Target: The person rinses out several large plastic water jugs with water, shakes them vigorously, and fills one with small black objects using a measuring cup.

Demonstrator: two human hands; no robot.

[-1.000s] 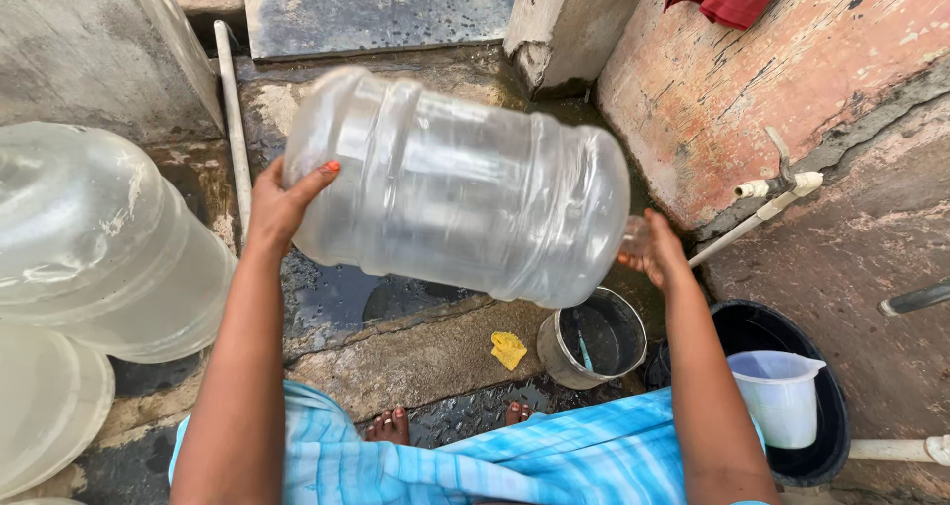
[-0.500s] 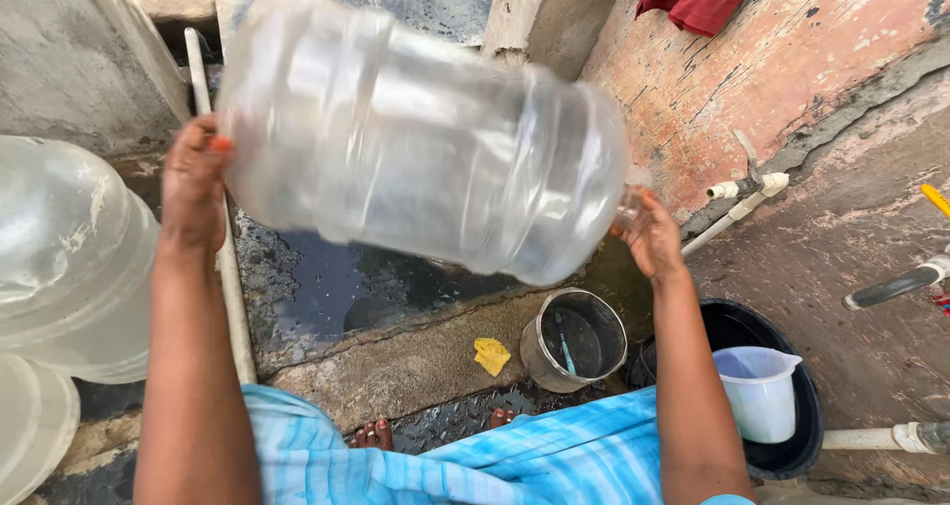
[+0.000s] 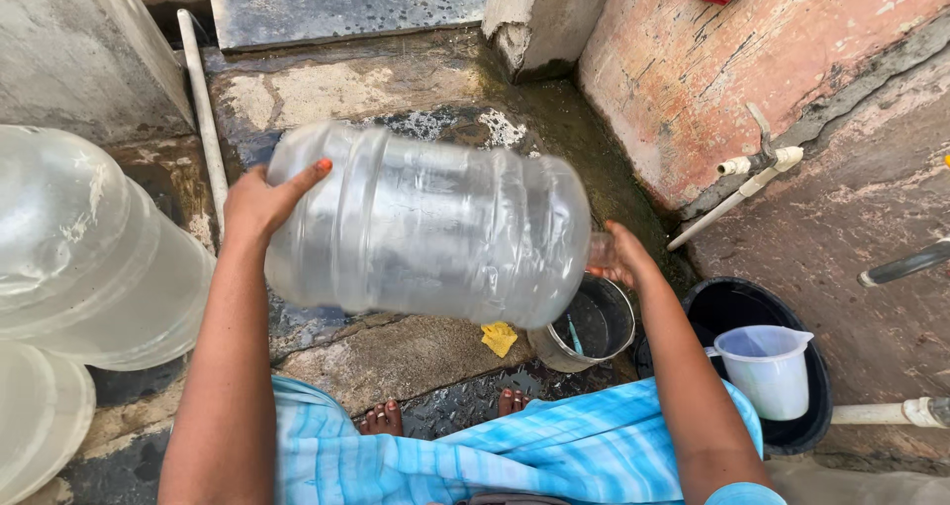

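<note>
Clear jug point(image 3: 426, 233) sideways over bucket point(image 3: 584, 327)

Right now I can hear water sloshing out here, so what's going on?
A person holds a big clear jug sideways in the air with both hands. The left hand presses its base, and the right hand is at its neck, above a small metal bucket. More clear jugs stand at the left, and a white pitcher sits in a black tub at the right.
</note>
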